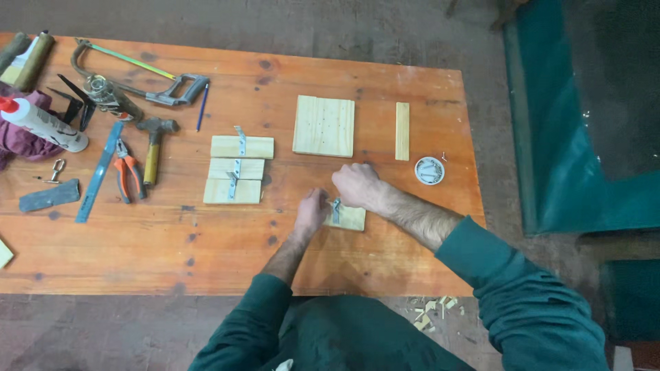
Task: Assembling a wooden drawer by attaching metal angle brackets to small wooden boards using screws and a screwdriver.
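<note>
A small pale wooden block lies on the orange wooden table near its front edge. A little metal bracket sits on the block's left end. My left hand presses against the block's left side with fingers curled by the bracket. My right hand is closed above the block, fingertips down at the bracket. What the fingers pinch is hidden. Three similar blocks with brackets lie stacked in a column to the left.
A square pine board and a thin wooden strip lie at the back. A round white tin of nails sits right. Hammer, pliers, hacksaw, steel ruler and glue bottle are left.
</note>
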